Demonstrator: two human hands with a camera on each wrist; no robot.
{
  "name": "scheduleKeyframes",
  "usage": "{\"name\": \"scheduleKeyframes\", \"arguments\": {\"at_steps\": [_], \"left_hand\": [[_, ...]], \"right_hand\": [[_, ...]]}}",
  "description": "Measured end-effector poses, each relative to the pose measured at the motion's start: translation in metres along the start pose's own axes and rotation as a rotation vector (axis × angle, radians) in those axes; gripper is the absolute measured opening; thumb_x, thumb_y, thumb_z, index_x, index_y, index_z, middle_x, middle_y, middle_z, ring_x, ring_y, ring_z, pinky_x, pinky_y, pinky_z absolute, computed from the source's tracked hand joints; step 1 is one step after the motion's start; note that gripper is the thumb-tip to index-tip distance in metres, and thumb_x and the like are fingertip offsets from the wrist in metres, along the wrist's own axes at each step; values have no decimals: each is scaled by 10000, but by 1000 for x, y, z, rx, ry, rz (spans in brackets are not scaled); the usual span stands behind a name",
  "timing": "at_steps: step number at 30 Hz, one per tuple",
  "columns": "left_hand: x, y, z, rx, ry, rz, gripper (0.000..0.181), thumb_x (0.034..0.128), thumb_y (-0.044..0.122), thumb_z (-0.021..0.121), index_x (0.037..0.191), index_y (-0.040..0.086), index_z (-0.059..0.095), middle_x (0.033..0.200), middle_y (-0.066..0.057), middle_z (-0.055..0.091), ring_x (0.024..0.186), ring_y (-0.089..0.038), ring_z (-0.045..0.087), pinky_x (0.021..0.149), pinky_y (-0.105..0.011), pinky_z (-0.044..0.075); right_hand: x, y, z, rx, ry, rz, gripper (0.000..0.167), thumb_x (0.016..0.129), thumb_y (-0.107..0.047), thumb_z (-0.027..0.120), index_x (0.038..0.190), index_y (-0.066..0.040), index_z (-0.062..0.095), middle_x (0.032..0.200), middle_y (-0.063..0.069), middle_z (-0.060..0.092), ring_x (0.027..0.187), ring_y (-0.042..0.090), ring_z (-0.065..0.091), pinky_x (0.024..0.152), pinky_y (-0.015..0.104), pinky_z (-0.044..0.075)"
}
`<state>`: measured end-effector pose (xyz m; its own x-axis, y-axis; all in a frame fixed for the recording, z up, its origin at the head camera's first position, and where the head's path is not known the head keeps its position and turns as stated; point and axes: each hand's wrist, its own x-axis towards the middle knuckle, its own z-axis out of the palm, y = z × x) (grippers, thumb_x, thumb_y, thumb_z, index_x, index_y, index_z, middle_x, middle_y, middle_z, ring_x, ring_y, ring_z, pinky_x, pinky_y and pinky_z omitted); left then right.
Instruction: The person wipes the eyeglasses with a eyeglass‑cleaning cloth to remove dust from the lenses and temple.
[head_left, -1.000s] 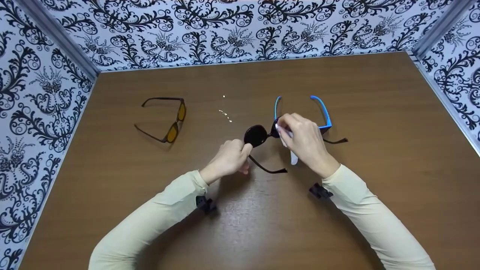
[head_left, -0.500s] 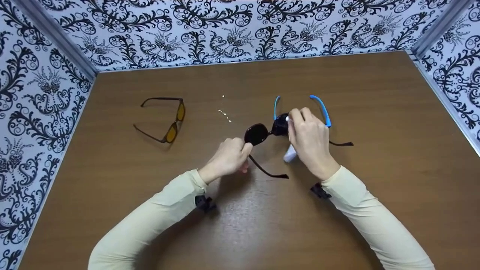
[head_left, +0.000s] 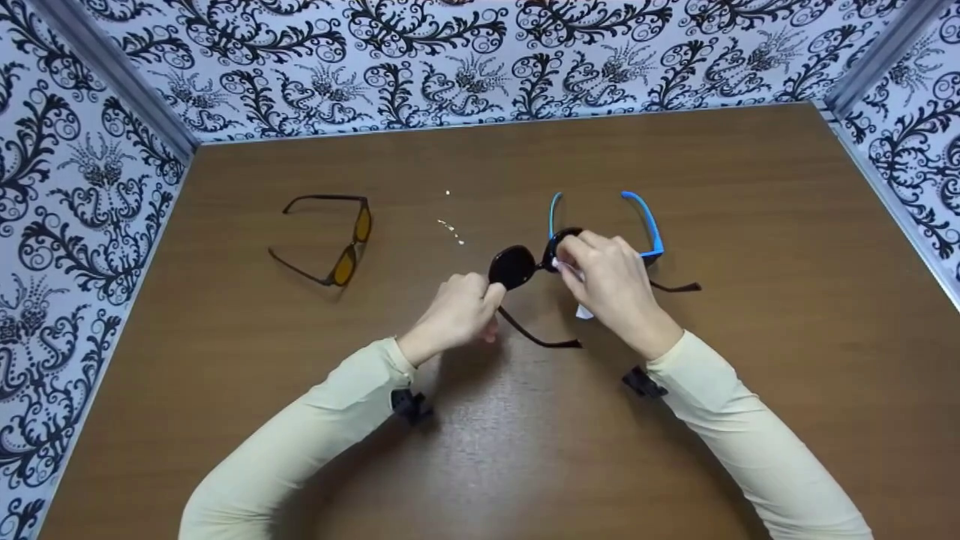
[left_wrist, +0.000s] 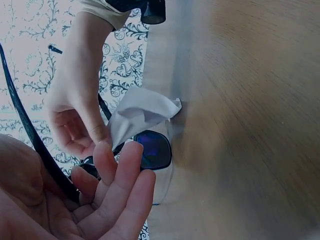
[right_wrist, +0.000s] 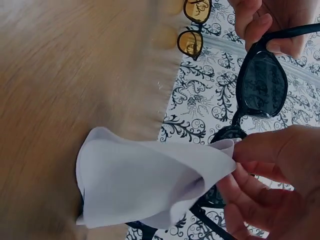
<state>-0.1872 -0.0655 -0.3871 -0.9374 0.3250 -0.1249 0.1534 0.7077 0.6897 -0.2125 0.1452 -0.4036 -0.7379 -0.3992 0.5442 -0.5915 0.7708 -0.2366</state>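
Wears cream sleeves [head_left: 315, 427], with a black camera [head_left: 410, 407] at each cuff. With the left hand [head_left: 454, 316], grips the black glasses [head_left: 512, 268] at one end, raised above the table [head_left: 480, 487], both temples unfolded to the right. With the right hand [head_left: 615, 292], pinches a white cloth [right_wrist: 135, 180] at the other lens; pressed against it, apparently, though hard to tell behind that hand. Well apart to the left, on the table: amber glasses [head_left: 344, 266], unfolded, temples pointing left. Just past the right hand: blue glasses [head_left: 652, 225], partly hidden. Between these two pairs: small white specks [head_left: 451, 229]. Farthest back: patterned walls [head_left: 472, 82].
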Motion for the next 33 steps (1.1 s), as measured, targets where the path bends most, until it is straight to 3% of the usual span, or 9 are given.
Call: {"name": "scheduleKeyframes", "arguments": {"at_steps": [6, 10, 13, 18, 23, 28, 33], "left_hand": [[-1, 1, -1, 12, -8, 14, 353, 940, 155, 422, 689, 33, 638, 495, 31, 606, 484, -124, 615, 568, -310, 482], [-1, 1, -2, 26, 1, 30, 348, 932, 153, 422, 646, 77, 606, 483, 38, 594, 484, -132, 610, 569, -316, 480], [-1, 1, -2, 29, 1, 32, 344, 931, 153, 420, 655, 73, 610, 484, 40, 595, 492, -138, 611, 580, -322, 483], [-1, 0, -2, 27, -1, 25, 340, 938, 153, 418, 694, 46, 629, 501, 40, 607, 502, -131, 618, 601, -327, 494], [-1, 0, -3, 20, 8, 23, 340, 940, 148, 420, 695, 42, 630, 504, 32, 608, 490, -124, 618, 597, -322, 505], [0, 0, -3, 44, -3, 36, 354, 947, 148, 430, 663, 62, 623, 505, 28, 613, 506, -139, 629, 577, -322, 502], [0, 0, -2, 49, -16, 41, 346, 946, 144, 434, 666, 60, 621, 508, 21, 616, 513, -146, 636, 569, -319, 502]], "right_hand": [[-1, 1, 0, -80, 83, 73, 79, 802, 27, 653, 825, -18, 593, 759, 118, 570, 659, 327, 573, 570, 445, 461], [1, 1, 1, -37, 142, 102, 60, 838, 13, 635, 872, 1, 587, 808, 145, 559, 706, 334, 568, 588, 452, 487], [3, 1, 2, 8, 159, 68, 45, 866, 6, 628, 902, 8, 601, 832, 148, 571, 740, 324, 570, 640, 446, 475], [5, 0, 2, 45, 141, -13, 46, 878, -20, 650, 919, -8, 631, 849, 127, 608, 768, 304, 583, 703, 446, 432], [2, -2, 3, 2, 55, -37, 85, 825, -37, 707, 858, -40, 629, 800, 91, 614, 765, 311, 568, 718, 453, 425], [-1, -5, 2, -114, 22, 13, 101, 783, -18, 694, 807, -41, 598, 750, 98, 609, 753, 325, 554, 708, 461, 410], [-2, -6, 1, -180, 91, 88, 85, 789, -3, 659, 819, -8, 580, 757, 149, 592, 743, 363, 547, 684, 469, 403]]}}
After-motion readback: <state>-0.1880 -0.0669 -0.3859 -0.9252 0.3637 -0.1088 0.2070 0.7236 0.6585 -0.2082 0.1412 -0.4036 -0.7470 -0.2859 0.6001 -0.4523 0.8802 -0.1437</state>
